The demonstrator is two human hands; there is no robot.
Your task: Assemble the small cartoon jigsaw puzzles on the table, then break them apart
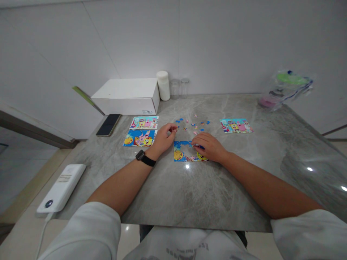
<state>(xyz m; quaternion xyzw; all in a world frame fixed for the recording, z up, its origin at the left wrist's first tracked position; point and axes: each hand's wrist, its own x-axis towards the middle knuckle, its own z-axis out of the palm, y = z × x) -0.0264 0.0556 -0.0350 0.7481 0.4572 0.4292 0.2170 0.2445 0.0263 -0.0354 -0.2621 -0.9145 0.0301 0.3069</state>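
Note:
A partly assembled jigsaw puzzle point(179, 155) lies in front of me, its blue border joined around a gap in the middle. My right hand point(209, 145) is over its upper right part, fingers pinched on a small blue puzzle piece point(200, 146), mostly covered by the fingers. Just above the puzzle's upper left corner is my left hand point(166, 135), its fingertips pressed together; what they hold, if anything, is too small to make out. Beyond both hands, loose puzzle pieces point(195, 127) are scattered on the grey table point(184, 195).
Two cartoon picture cards point(139, 138) lie at left, another picture card point(236, 126) at right. Further left are a phone point(108, 125) and a white power bank point(62, 187) with a cable. A white box point(127, 95), white bottle point(163, 86), glass jars point(179, 89) and plastic bag point(284, 90) stand behind.

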